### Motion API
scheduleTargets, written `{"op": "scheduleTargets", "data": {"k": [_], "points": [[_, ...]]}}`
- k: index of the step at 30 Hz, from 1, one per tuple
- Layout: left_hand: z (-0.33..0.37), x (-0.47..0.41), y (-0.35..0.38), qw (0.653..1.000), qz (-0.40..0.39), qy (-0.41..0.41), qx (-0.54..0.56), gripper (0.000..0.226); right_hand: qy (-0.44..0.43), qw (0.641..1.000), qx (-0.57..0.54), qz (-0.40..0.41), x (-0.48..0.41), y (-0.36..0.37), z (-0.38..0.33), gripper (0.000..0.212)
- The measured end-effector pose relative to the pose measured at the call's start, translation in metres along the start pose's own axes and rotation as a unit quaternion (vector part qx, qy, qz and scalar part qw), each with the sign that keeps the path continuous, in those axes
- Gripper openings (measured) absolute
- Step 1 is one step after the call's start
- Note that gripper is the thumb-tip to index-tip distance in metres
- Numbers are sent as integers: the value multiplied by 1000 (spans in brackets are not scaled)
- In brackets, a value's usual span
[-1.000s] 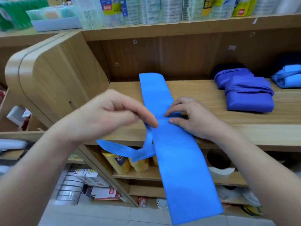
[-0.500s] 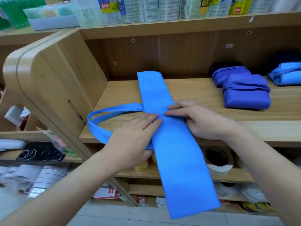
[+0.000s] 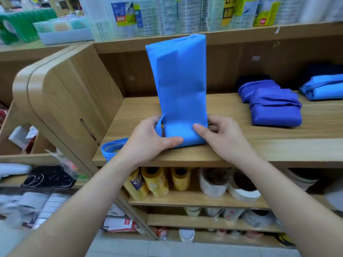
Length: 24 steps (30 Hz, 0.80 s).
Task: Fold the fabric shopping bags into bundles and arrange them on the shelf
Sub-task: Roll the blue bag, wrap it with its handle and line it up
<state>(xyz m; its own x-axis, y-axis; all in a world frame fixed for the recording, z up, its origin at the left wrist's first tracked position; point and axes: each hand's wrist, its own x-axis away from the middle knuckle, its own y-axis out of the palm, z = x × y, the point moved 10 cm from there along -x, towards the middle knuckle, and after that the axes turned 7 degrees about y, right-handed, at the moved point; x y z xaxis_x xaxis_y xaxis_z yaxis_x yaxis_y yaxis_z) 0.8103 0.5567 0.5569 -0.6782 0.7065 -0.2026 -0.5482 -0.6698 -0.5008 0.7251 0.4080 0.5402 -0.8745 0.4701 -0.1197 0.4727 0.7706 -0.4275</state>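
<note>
A light blue fabric bag (image 3: 181, 86), folded into a long narrow strip, stands up from the wooden shelf (image 3: 241, 145), its top end raised in front of the shelf above. My left hand (image 3: 148, 140) grips its lower left edge, thumb across the bottom fold. My right hand (image 3: 220, 135) pinches the lower right edge. The bag's handle loop (image 3: 111, 148) trails left along the shelf's front edge. A dark blue folded bundle (image 3: 272, 108) lies to the right, and a light blue bundle (image 3: 323, 88) lies at the far right.
A rounded wooden side panel (image 3: 61, 104) closes the shelf on the left. Packaged goods (image 3: 167, 15) line the shelf above. Yellow rolls (image 3: 152, 182) and tape rolls (image 3: 241, 186) fill the shelf below. Bare shelf surface lies between the strip and the dark blue bundle.
The strip lay flat and hung over the shelf edge; its hanging end is now folded back up and stands upright. Both hands moved to its base. The handle loop has shifted left.
</note>
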Motion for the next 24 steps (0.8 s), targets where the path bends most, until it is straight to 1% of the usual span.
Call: {"op": "scheduleTargets", "data": {"k": [1, 3, 6, 7, 9, 11, 13, 14, 17, 19, 22, 23, 24], "points": [[-1, 1, 0, 1000, -3, 3, 11, 32, 0, 1000, -20, -2, 0, 0, 0, 16], [4, 1, -8, 999, 28, 25, 9, 32, -13, 997, -71, -33, 3, 2, -7, 8], [32, 1, -24, 993, 77, 84, 16, 28, -42, 991, -81, -99, 11, 4, -30, 22], [39, -1, -29, 991, 90, 92, 39, 27, -56, 990, -82, -99, 12, 0, -41, 24], [57, -5, -39, 984, 112, 103, 94, 27, -87, 989, -98, -73, 10, -16, -68, 23], [77, -13, -47, 978, 104, 110, 144, 29, -98, 986, -126, -45, 5, -33, -94, 17], [99, -20, -52, 974, 62, 116, 186, 38, -83, 983, -161, -33, -3, -47, -109, 13], [108, -22, -54, 973, 41, 119, 195, 44, -69, 980, -181, -41, -6, -50, -113, 12], [113, -23, -51, 978, 9, 121, 167, 52, -27, 977, -194, -81, -11, -42, -104, 17], [92, -23, -40, 986, 3, 108, 126, 51, 3, 980, -175, -95, -14, -31, -81, 27], [46, -24, -26, 993, 26, 101, 51, 41, 21, 988, -126, -89, -15, -16, -47, 41], [37, -22, -22, 992, 33, 117, 24, 38, 19, 991, -105, -81, -16, -11, -38, 40], [32, -20, -18, 990, 33, 136, -3, 40, 28, 993, -92, -71, -18, -8, -28, 36]]}}
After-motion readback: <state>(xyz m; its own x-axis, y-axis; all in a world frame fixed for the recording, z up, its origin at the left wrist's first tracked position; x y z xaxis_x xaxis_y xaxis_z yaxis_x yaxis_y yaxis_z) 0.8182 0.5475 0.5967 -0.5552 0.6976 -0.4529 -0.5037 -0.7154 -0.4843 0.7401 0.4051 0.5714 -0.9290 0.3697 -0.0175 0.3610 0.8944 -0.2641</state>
